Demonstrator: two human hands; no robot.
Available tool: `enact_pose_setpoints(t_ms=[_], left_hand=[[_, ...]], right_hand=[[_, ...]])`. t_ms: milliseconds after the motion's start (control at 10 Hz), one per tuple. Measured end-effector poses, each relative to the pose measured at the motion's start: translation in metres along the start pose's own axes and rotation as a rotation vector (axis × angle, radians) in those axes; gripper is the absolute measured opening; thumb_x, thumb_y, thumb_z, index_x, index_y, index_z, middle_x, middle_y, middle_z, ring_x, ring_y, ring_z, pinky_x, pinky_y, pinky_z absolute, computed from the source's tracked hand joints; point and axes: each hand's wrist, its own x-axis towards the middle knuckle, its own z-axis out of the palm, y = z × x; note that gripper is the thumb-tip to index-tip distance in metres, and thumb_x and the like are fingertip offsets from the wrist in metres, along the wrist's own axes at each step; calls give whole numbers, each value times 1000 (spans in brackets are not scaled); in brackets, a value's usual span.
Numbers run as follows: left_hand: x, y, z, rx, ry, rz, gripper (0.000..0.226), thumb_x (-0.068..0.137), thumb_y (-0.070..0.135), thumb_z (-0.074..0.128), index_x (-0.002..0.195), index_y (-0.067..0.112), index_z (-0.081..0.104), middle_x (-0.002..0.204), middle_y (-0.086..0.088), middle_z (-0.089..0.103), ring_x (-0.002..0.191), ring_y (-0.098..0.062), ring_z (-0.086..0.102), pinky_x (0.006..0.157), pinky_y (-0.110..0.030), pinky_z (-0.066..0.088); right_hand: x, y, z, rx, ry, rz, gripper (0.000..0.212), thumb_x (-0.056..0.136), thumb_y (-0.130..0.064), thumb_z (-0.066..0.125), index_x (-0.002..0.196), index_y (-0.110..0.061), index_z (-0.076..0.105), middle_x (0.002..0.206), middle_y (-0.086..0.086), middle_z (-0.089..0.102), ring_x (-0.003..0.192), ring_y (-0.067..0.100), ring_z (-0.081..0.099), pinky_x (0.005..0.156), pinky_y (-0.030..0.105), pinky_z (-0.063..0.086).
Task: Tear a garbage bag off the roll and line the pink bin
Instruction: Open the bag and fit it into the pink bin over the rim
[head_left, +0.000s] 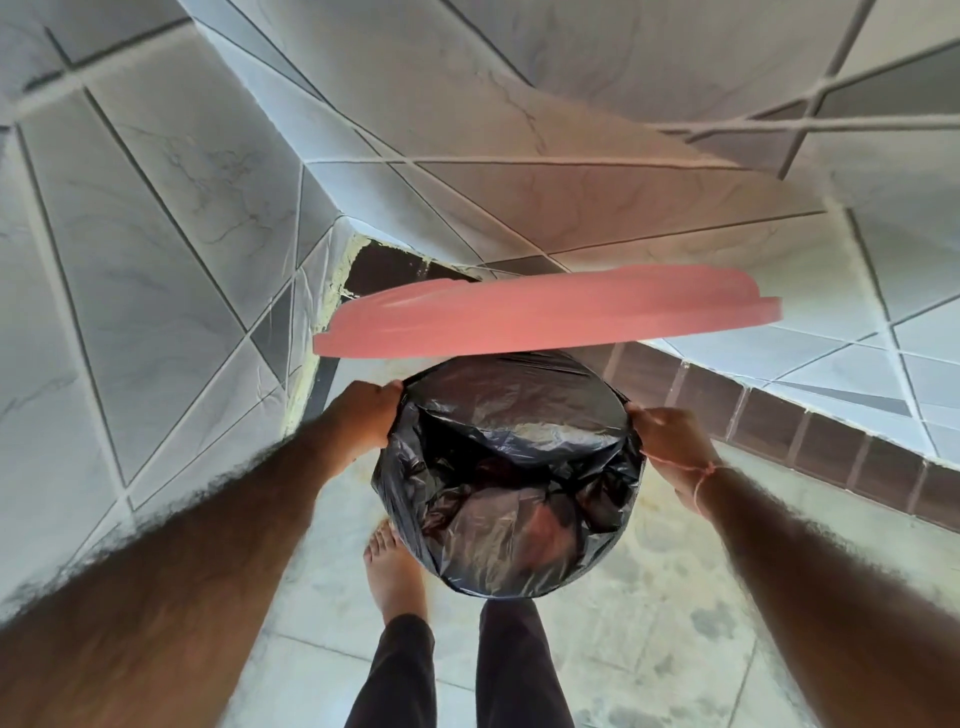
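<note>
While the pink lid (545, 312) stands raised at the back, both hands grip the black garbage bag (511, 467) stretched across the bin's mouth: the left hand (366, 415) pinches the plastic at the left rim, the right hand (670, 431) at the right. Crumpled plastic sags inside, pink showing faintly through. One bare foot (392, 571) rests on the tiled floor (649, 597) beside it.

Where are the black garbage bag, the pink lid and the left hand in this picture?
black garbage bag (511, 415): head view, on the taut plastic near the bin's far edge.
pink lid (545, 317): head view, middle of its raised outer face.
left hand (366, 410): head view, back of the hand.
</note>
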Motion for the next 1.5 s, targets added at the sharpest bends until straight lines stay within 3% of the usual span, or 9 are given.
enact_pose_setpoints(t_ms=[300, 400, 600, 700, 900, 1000, 1100, 1200, 1500], left_hand=[[-23, -43, 1, -99, -125, -46, 17, 91, 10, 50, 85, 9, 65, 68, -8, 57, 53, -18, 45, 50, -23, 35], [-24, -62, 3, -36, -80, 103, 25, 82, -2, 55, 93, 11, 74, 77, -10, 69, 64, -21, 60, 61, -29, 46], [-22, -86, 18, 15, 53, 160, 33, 79, -4, 54, 95, 16, 74, 90, -12, 73, 82, -29, 67, 70, -36, 53], [-24, -93, 15, -360, -116, -32, 31, 80, -13, 56, 97, 6, 72, 86, -17, 67, 76, -26, 57, 69, -33, 49], [-28, -95, 14, -735, 8, -208, 16, 77, -8, 65, 76, 8, 68, 56, 1, 58, 64, -15, 45, 58, -25, 31], [-32, -89, 11, -986, 150, -232, 14, 81, 8, 66, 70, 16, 64, 72, -1, 59, 71, -15, 49, 64, -27, 37], [-48, -78, 19, -609, 424, -44, 26, 85, 22, 63, 66, 5, 60, 68, -11, 59, 64, -22, 51, 63, -32, 40], [-71, -68, 37, -376, 432, 158, 41, 88, 25, 56, 67, -10, 52, 59, -21, 50, 55, -19, 42, 53, -30, 29], [-75, -65, 28, -364, 407, 174, 33, 83, 35, 52, 64, 9, 59, 65, -11, 65, 65, -31, 60, 58, -35, 45]], right_hand=[[-20, -9, 4, 243, -137, 269, 65, 81, -67, 47, 95, -9, 73, 100, 7, 75, 93, 22, 66, 87, 41, 50], [-29, -6, 4, 366, -161, 348, 57, 89, -59, 45, 103, -10, 69, 103, 7, 72, 90, 19, 63, 69, 34, 45], [-51, 20, 13, 512, -88, 392, 42, 95, -47, 45, 88, -14, 69, 91, 4, 70, 84, 17, 61, 75, 36, 44], [-59, 27, 17, 617, -94, 421, 37, 96, -42, 47, 79, -16, 67, 85, 2, 68, 84, 19, 59, 83, 40, 43], [-65, 28, 9, -105, 412, 104, 28, 91, -28, 49, 84, -5, 63, 96, 21, 69, 89, 36, 60, 77, 39, 44], [-93, -6, 6, -131, 362, -337, 13, 88, -18, 53, 83, -13, 64, 79, 5, 64, 70, 22, 57, 66, 30, 43], [-111, -40, 29, -340, -252, -447, 22, 91, -19, 52, 106, -20, 67, 99, -2, 70, 85, 12, 64, 82, 29, 53], [-97, -70, 42, -387, -341, -483, 49, 93, -16, 48, 141, -24, 42, 142, 3, 49, 128, 20, 48, 112, 34, 35], [-70, -93, 9, 148, 80, -336, 21, 83, -6, 49, 85, -15, 68, 78, 5, 69, 65, 15, 64, 58, 22, 51]])
